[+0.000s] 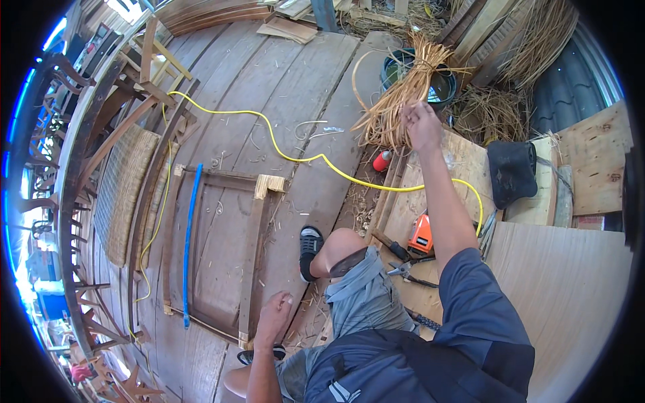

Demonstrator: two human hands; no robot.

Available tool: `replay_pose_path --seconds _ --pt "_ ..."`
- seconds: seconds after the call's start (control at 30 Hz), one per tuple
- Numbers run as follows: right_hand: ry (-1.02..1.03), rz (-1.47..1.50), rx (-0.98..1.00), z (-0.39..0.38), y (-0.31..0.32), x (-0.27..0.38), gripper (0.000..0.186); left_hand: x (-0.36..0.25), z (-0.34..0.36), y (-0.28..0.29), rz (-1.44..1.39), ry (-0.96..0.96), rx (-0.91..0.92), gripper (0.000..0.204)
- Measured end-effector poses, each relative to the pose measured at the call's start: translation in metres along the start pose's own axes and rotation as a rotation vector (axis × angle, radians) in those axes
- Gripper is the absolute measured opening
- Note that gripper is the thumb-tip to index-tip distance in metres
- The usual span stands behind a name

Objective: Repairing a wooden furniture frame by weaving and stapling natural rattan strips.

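Observation:
My right hand (pixel 422 126) reaches forward to a bundle of tan rattan strips (pixel 420 70) lying over a dark bucket (pixel 443 87). Its fingers are closed at the bundle's near edge, on the strips; their tips are partly hidden. My left hand (pixel 273 318) hangs low by the near corner of a wooden frame (pixel 252 262), fingers curled in, with nothing visible in them. That frame lies on the planks, with a blue strip (pixel 191 248) along its left side.
A yellow hose (pixel 269 131) crosses the plank floor (pixel 269 74). Right of my knee lie an orange tape measure (pixel 422 235), pliers (pixel 403 270) and a hammer (pixel 390 246). A red bottle (pixel 381 161) stands near the bundle. Woven chair parts (pixel 127 195) line the left.

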State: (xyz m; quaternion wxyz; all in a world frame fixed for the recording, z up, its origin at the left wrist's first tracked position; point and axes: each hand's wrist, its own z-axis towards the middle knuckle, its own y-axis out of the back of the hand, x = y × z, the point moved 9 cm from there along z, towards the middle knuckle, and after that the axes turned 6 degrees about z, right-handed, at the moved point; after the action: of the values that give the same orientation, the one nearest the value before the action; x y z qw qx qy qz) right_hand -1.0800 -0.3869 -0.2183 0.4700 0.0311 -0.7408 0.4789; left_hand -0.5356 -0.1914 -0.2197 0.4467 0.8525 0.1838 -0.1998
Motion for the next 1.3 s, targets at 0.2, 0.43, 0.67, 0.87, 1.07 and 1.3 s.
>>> replay_pose_path --seconds 0.2,0.43,0.67,0.87,1.07,1.3 --pt "0.081 -0.174 -0.097 -0.051 0.027 0.000 0.012 -0.034 0.018 -0.017 -0.028 -0.057 0.101 0.034" --pt "-0.035 -0.032 0.026 -0.164 -0.032 0.004 0.024 -0.100 0.042 -0.016 -0.150 -0.241 0.078 0.037" --pt "-0.816 -0.066 0.459 -0.423 -0.091 -0.104 0.021 -0.113 0.052 -0.021 -1.043 0.079 0.662 0.060" --pt "-1.138 0.042 0.792 -0.488 -0.094 -0.142 0.020 -0.104 0.003 0.015 -0.600 -0.067 0.490 0.039" --pt "-1.262 -0.002 0.944 -0.496 -0.100 -0.146 0.030 -0.061 -0.040 0.052 -0.213 -0.145 0.264 0.024" --pt "-0.554 0.166 0.153 -0.249 -0.086 -0.134 0.012 0.237 -0.154 0.116 0.717 0.331 -0.004 0.026"
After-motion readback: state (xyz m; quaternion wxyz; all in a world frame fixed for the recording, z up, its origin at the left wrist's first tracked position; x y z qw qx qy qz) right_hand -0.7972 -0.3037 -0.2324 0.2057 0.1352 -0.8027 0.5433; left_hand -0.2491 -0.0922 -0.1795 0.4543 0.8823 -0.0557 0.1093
